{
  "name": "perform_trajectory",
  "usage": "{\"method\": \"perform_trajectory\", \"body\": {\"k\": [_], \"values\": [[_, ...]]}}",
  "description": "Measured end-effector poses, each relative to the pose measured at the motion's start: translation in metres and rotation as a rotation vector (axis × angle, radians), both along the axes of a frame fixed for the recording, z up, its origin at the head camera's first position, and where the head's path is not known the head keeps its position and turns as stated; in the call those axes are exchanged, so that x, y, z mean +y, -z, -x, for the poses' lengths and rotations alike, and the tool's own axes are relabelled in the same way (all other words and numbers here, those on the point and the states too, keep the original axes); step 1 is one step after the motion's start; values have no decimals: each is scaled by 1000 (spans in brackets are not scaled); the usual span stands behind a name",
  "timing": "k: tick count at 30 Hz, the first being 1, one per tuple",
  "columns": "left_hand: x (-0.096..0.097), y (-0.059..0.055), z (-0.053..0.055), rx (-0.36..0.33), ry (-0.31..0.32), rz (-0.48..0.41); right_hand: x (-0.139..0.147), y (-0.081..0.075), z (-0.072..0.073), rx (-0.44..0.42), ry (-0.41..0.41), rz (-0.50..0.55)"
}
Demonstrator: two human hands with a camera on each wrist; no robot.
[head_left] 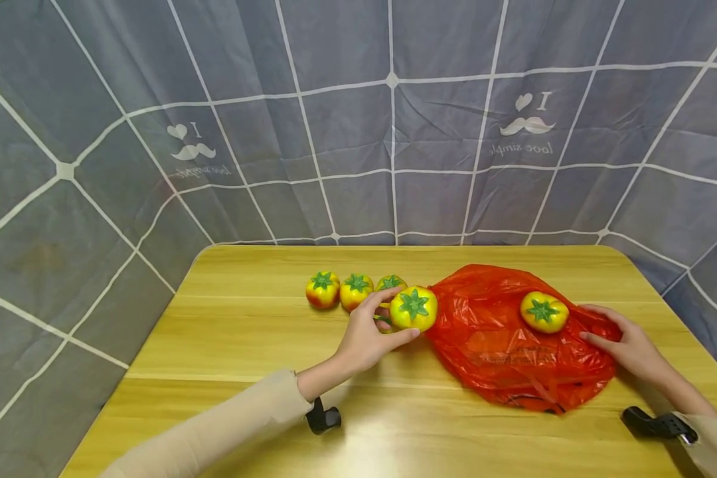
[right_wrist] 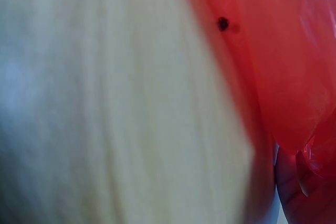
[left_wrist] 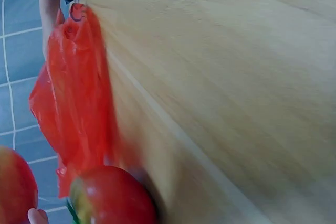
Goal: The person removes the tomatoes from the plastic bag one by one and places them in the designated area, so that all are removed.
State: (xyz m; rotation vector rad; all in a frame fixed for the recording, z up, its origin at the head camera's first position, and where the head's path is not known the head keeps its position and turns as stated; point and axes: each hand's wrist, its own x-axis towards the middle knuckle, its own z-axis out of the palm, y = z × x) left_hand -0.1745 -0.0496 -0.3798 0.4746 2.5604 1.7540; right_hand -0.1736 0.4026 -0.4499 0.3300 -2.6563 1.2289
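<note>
My left hand [head_left: 367,332] holds a yellow-and-red tomato [head_left: 414,309] with a green star-shaped top, thumb along its near side, close to the left edge of a red plastic bag [head_left: 484,332]. In the left wrist view the held tomato [left_wrist: 16,187] shows at the lower left, and another tomato [left_wrist: 113,198] is beside it. My right hand [head_left: 636,348] grips the bag's right edge, thumb on top and the other fingers partly hidden by the plastic. Another tomato [head_left: 544,312] rests on the bag near that thumb. The bag [right_wrist: 294,51] fills the right side of the right wrist view.
Several more tomatoes stand left of the bag, among them a leftmost tomato [head_left: 322,290] and one beside it [head_left: 356,291]; others are partly behind my left hand. The wooden table [head_left: 227,318] ends at a grey checked curtain [head_left: 346,146].
</note>
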Motion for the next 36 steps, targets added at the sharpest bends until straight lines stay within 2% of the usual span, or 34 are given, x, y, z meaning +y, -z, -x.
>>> {"method": "perform_trajectory", "body": {"k": [7,16,22,31,36], "values": [[-10,7,-6,-47,-37,-63,-1,1,-1,-12,-10,35],[-23,24,-13,-29,-69,-60,-2,0,-1,-34,3,31],[-36,33,-18,-39,-77,-79,-2,1,-2,-1,1,7],[-47,36,-22,-111,-91,-134,1,3,-2,-27,-6,49],[-54,35,-25,-118,-120,-150,0,2,-1,-25,-4,24]]}}
